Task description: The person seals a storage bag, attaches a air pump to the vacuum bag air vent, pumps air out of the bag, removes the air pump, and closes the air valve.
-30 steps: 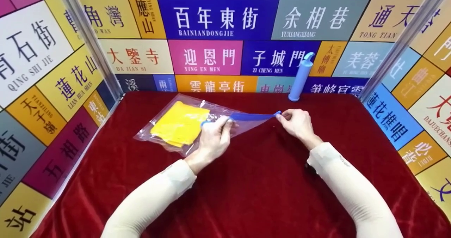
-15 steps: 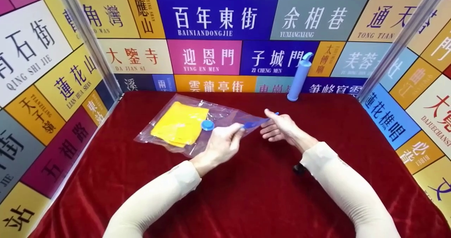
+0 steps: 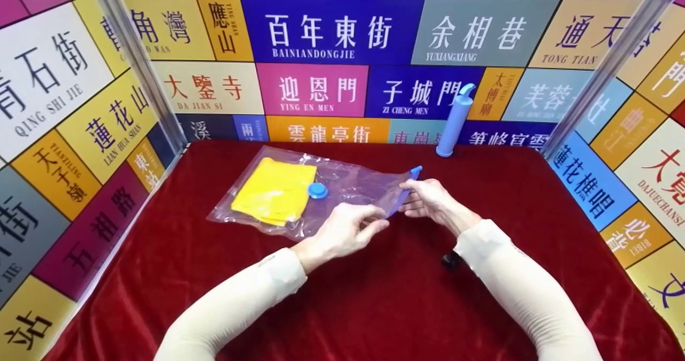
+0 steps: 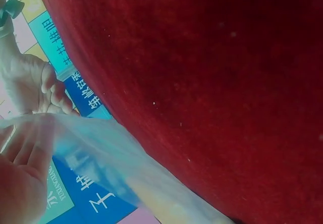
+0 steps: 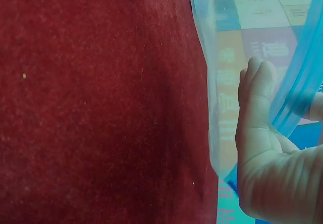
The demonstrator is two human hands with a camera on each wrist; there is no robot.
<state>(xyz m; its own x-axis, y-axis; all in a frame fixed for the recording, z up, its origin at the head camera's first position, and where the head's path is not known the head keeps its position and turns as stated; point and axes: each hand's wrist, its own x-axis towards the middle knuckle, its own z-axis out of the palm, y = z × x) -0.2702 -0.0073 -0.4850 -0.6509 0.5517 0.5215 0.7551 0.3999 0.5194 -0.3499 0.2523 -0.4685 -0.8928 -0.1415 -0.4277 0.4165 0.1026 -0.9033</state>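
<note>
A clear vacuum storage bag [image 3: 357,182] with a blue zip strip [image 3: 402,195] along its right end lies across the table. Folded yellow cloth [image 3: 274,190] fills its left part, beside a round blue valve cap [image 3: 317,191]. My right hand [image 3: 436,203] holds the strip between thumb and fingers; in the right wrist view the strip [image 5: 298,82] passes behind its raised fingers. At the bag's near right corner is my left hand [image 3: 348,231], thumb and fingers apart. In the left wrist view, thin plastic [image 4: 111,138] overlaps its extended fingertips.
A light blue hand pump [image 3: 455,123] stands upright at the table's back right. Dark red velvet [image 3: 369,297] covers the table. Printed sign panels [image 3: 329,27] wall the back and sides. A small black object [image 3: 451,260] shows beside the right cuff.
The left hand has slid right along the bag and loosened from the strip. The right hand let go of the strip's far end and now holds it lower. The valve cap has come into view.
</note>
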